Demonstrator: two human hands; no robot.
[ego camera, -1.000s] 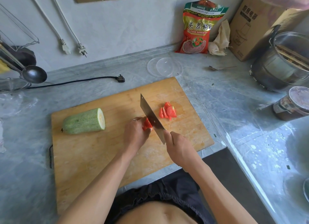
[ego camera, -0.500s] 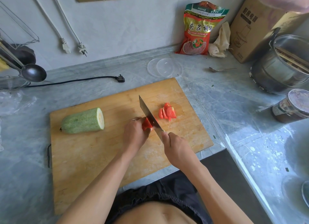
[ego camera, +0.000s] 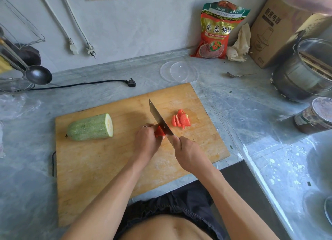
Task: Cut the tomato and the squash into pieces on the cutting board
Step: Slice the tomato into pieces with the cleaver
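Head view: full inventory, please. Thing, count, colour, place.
cutting board: 1, wooden, counter centre
squash: 1, green, board left
tomato piece: 1, red, under left hand
tomato slices: one pile, red, board right
knife: 1, steel, on tomato piece
lid: 1, clear, behind board
bag: 1, red, against wall
spoon: 1, metal, counter right
box: 1, brown, right
ladle: 1, metal, left
left hand: holds tomato piece
right hand: grips knife

**Clutter lying around the grey marble bench**

A red-and-gold foil snack bag (ego camera: 218,29) is leaning against the wall beside a crumpled beige cloth (ego camera: 239,44) and a brown cardboard box (ego camera: 274,29). A clear round plastic lid (ego camera: 179,72), a metal spoon (ego camera: 239,75) and a black power plug (ego camera: 131,82) are lying on the grey marble bench (ego camera: 242,103).
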